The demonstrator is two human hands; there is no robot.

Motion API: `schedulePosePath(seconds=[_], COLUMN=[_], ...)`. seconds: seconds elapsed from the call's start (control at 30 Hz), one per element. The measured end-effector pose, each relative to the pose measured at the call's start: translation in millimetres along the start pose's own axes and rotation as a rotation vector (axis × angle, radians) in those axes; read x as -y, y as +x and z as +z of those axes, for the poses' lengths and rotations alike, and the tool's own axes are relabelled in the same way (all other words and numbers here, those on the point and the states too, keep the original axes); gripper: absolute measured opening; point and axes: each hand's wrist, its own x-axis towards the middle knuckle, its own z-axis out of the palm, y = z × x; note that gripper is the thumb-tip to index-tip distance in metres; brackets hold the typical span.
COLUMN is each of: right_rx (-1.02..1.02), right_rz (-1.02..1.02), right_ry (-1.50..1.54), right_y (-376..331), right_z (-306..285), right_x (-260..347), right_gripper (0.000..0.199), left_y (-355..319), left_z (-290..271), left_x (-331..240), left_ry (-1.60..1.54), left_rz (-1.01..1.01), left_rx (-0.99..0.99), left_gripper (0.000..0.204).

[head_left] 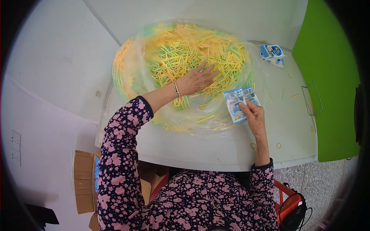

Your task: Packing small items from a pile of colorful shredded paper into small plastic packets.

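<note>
A large clear plastic bag (144, 77) lies opened out on the table, heaped with thin yellow, green and orange sticks (173, 57). My left hand (196, 81), fingers stretched and spread, rests palm down on the heap near its middle, with a bracelet (176, 88) at the wrist. To the right, by the bag's near right edge, my right hand (254, 115) pinches small blue-and-white printed packets (234, 106) between thumb and fingers. They look flat; how many there are I cannot tell.
More blue-and-white packets (272, 51) lie at the table's far right. Loose sticks (283, 93), rubber bands (278, 146) and a bent wire frame (314, 98) are on the right side. A green panel (327, 77) borders the table there. Below left stands a cardboard box (84, 181).
</note>
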Motion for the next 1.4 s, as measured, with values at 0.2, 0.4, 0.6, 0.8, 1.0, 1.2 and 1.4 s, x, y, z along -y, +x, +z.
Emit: schedulePosePath(seconds=[0.2,0.4,0.6,0.8,1.0,1.2,1.4], right_rx=[-0.009,0.010,-0.034,-0.094,-0.129,-0.266,-0.316], right_rz=[0.016,-0.006,0.040,0.022,0.012,0.309,0.333], right_ry=[0.018,0.026,0.078,0.248,0.549,1.033,1.520], right_y=[0,1,1,5,28,67,89], right_z=[-2,-1,-3,1,29,97,134], right_x=[-3,-3,2,9,41,24,3], right_gripper=[0.023,0.023,0.023,0.022,0.019,0.020,0.020], left_y=[6,14,13,-3,-22,-8,21], left_z=[20,30,11,-2,-5,-14,-17], left_x=[15,26,13,7,2,-15,-53], left_ry=[-0.052,-0.115,-0.401,-1.124,-1.994,-2.725,-2.577], left_rz=[0.036,0.064,-0.201,-0.729,-0.818,-0.933,-1.050], left_rx=[-0.033,-0.038,-0.128,-0.235,-0.460,-0.797,-1.052], left_gripper=[0.034,0.027,0.025,0.028,0.023,0.016,0.013])
